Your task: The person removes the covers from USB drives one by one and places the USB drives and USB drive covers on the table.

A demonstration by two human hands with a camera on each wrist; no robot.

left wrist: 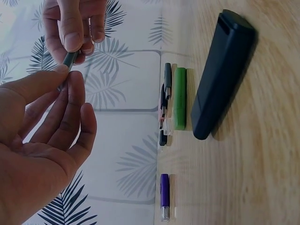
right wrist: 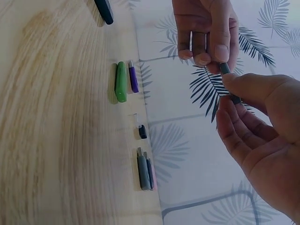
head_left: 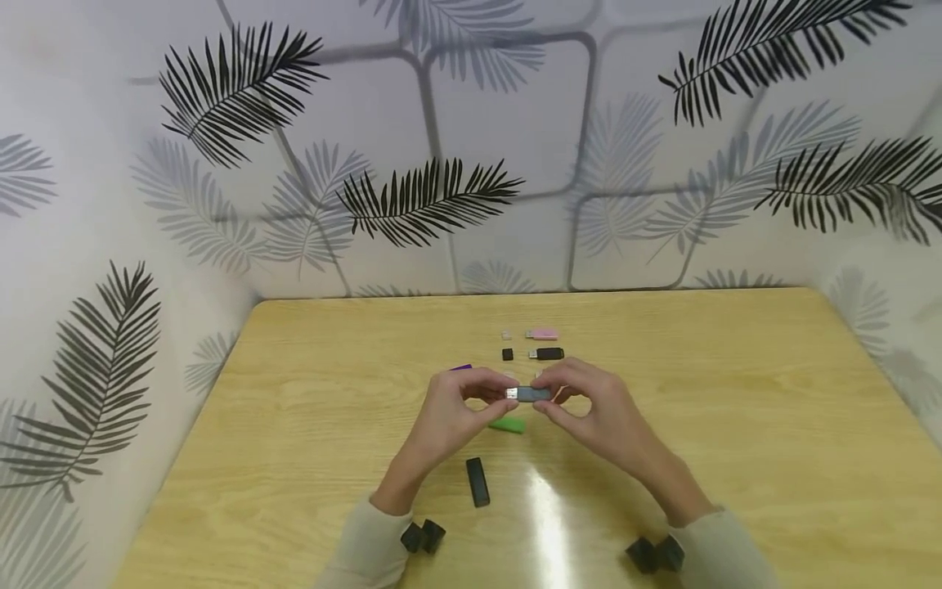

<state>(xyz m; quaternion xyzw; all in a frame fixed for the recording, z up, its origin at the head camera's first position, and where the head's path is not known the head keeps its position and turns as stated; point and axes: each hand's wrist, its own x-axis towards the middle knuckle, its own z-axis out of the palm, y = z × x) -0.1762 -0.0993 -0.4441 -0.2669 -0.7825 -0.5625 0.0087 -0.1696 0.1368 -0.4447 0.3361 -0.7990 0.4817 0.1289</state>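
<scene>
A grey-blue USB flash drive point(head_left: 533, 394) is held level between both hands above the table. My left hand point(head_left: 455, 417) pinches its bright metal plug end between thumb and fingers. From the other side, my right hand point(head_left: 605, 415) grips the far end of its body. Below the left fingertips lies a green stick point(head_left: 508, 424), partly covered in the head view. A purple USB drive point(left wrist: 164, 191) shows in full in the left wrist view. Behind the hands, another grey USB drive point(right wrist: 144, 172) appears in the right wrist view.
Farther back lie a pink USB drive point(head_left: 543, 334), a black USB drive point(head_left: 548, 353), a small black cap point(head_left: 508, 354) and a small pale cap point(head_left: 506, 334). Closer to me is a long black stick point(head_left: 477, 482). The wooden table point(head_left: 331, 393) meets a leaf-patterned wall.
</scene>
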